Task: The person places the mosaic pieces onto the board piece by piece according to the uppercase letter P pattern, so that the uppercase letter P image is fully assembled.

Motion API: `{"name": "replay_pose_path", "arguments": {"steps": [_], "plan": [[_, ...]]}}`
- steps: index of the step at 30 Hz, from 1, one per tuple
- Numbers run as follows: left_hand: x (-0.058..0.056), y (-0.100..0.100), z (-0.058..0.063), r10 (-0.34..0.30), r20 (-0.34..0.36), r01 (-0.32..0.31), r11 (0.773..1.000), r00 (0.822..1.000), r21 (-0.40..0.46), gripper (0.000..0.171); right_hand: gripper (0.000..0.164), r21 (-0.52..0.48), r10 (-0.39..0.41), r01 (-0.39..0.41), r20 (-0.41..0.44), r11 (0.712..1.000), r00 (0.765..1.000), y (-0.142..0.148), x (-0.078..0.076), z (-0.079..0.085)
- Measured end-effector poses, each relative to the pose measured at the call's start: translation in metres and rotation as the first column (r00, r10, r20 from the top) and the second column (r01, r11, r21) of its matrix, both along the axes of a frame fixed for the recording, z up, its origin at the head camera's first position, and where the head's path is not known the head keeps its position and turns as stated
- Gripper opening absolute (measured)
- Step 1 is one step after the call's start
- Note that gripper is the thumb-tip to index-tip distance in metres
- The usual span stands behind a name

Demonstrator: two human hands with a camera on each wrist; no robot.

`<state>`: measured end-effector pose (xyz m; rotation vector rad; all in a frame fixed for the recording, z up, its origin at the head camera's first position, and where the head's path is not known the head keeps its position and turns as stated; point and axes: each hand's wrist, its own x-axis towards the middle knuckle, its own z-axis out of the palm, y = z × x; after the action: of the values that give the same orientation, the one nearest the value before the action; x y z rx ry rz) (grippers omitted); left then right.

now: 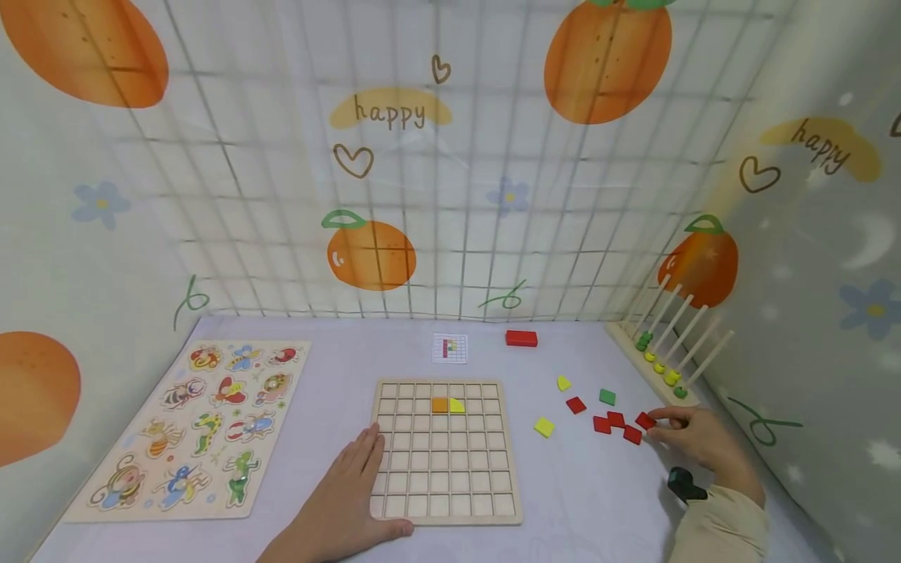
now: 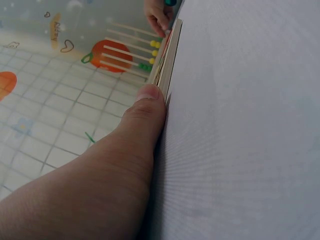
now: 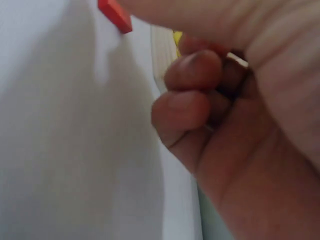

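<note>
My left hand [image 1: 349, 493] lies with straight fingers along the left edge of a wooden grid board [image 1: 517, 469], its thumb at the near edge. In the grid sit an orange square tile [image 1: 439, 405] and, beside it, a yellow quarter-round tile [image 1: 457, 405]. At the right, my right hand [image 1: 693, 439] pinches a red square tile [image 1: 644, 421] between thumb and index finger. The other fingers [image 3: 182, 107] are curled in the right wrist view. Close by lie several red tiles [image 1: 632, 435] and a green tile [image 1: 608, 397].
A yellow square tile [image 1: 544, 427] and a yellow quarter-round [image 1: 564, 383] lie right of the board. Behind it are a pattern card [image 1: 450, 349] and a red block [image 1: 522, 338]. A bead rack [image 1: 637, 361] stands far right; an insect puzzle board [image 1: 190, 438] lies left.
</note>
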<state>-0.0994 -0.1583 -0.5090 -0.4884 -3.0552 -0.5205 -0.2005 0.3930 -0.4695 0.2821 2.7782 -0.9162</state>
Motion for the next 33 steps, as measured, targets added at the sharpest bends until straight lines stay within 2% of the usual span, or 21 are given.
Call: {"name": "replay_pose_path", "arguments": {"steps": [16, 26, 33], "plan": [[-0.0005, 0.0006, 0.0008, -0.002, 0.015, 0.002, 1.0, 1.0, 0.002, 0.137, 0.054, 0.002, -0.038, 0.038, 0.008, 0.999, 0.999, -0.0038, -0.0063, -0.0086], [-0.0017, 0.0007, 0.0027, 0.011, 0.014, -0.011, 1.0, 1.0, 0.001, 0.138, 0.048, 0.078, 0.004, 0.0, -0.053, 0.997, 0.999, -0.0079, -0.008, -0.007], [-0.0016, 0.0005, 0.0002, 0.014, 0.043, -0.014, 1.0, 0.999, -0.006, 0.139, 0.05, 0.051, -0.049, 0.05, -0.023, 0.997, 0.999, -0.0092, -0.007, -0.0079]]}}
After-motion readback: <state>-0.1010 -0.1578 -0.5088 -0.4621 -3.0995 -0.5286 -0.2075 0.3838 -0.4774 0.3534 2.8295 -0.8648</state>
